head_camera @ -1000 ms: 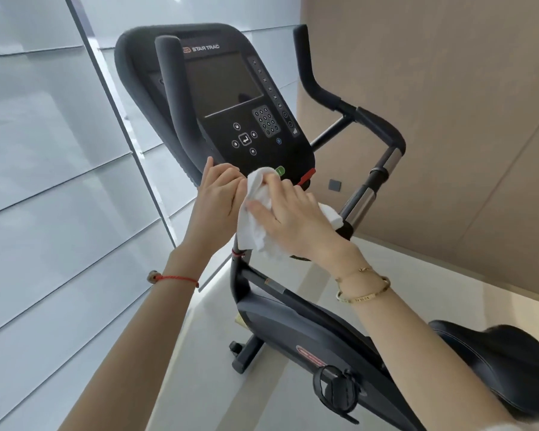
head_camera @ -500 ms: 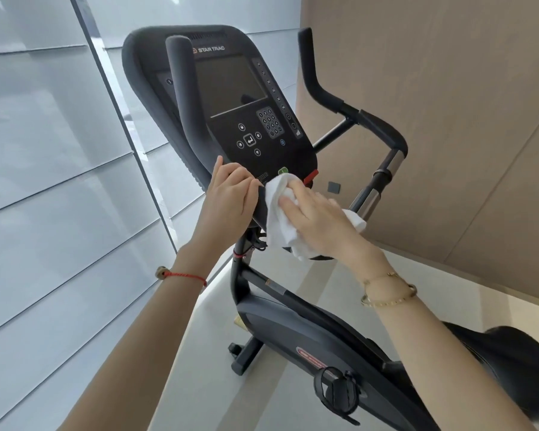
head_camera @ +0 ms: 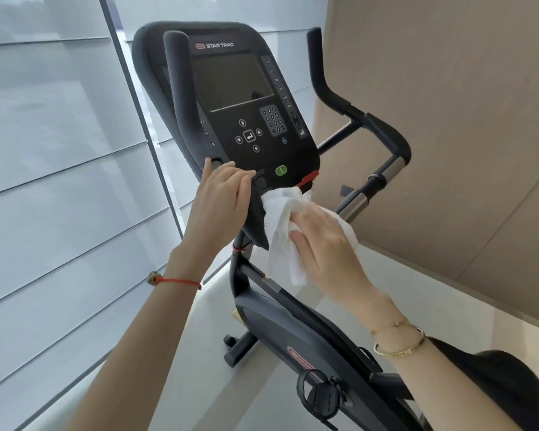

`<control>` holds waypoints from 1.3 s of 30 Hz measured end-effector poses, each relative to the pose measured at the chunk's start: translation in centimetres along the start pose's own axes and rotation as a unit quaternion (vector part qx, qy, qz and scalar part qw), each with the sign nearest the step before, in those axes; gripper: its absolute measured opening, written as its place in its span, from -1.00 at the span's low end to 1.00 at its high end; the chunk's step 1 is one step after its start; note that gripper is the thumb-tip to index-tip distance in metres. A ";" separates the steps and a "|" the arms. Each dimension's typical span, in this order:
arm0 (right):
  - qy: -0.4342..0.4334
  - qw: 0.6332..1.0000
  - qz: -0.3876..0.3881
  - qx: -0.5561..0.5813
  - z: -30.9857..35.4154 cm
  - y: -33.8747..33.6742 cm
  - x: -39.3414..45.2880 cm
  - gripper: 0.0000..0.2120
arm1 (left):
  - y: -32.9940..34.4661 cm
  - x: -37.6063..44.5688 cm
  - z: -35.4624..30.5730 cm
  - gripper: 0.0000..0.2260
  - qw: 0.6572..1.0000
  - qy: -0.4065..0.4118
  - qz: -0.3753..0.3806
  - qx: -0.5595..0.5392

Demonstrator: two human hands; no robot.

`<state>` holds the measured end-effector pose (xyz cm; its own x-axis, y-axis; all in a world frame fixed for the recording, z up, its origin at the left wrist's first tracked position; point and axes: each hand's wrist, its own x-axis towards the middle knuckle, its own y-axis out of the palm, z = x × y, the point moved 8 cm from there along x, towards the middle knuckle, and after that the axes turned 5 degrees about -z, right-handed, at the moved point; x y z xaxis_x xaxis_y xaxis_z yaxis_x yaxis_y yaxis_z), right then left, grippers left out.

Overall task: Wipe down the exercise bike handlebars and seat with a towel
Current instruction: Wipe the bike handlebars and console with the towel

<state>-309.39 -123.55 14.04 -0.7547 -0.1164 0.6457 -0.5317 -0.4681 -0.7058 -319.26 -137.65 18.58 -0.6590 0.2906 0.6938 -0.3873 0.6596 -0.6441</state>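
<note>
At the lower edge of the console (head_camera: pixel 246 113), the right hand (head_camera: pixel 324 241) presses a bunched white towel (head_camera: pixel 280 231) against the black housing, fingers curled and grasping the cloth, whose loose end hangs below the palm. Left hand (head_camera: pixel 221 200) rests with fingers closed around the base of the left handlebar (head_camera: pixel 181 98), touching the console's side, its grip holding the bar. Right handlebar (head_camera: pixel 383 135) stands apart and untouched. Seat (head_camera: pixel 517 393) lies at the lower right, partly hidden behind the right forearm.

The pale floor (head_camera: pixel 181 362) carries the exercise bike (head_camera: pixel 296 340), apparently on wheeled feet.
</note>
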 end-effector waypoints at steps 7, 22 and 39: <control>0.135 0.990 -0.008 0.047 -11.7 -2.4 0.2 -0.57 | 1.5 -1.5 -4.8 -0.63 1.000 -0.016 -0.013 0.010; 0.018 0.996 -0.018 0.090 -14.2 -2.0 2.9 -0.69 | 2.7 -2.3 -5.8 -0.67 0.990 -0.041 -0.078 0.106; -0.034 0.995 0.008 0.096 -15.4 -1.9 2.1 -0.75 | 2.6 -2.3 -6.1 -0.67 0.987 -0.049 -0.093 0.124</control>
<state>-315.86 -109.43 12.30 -0.7313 -0.1800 0.6578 -0.4318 -0.6244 -0.6509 -314.78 -132.35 17.26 -0.6160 0.1039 0.7808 -0.6457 0.5013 -0.5761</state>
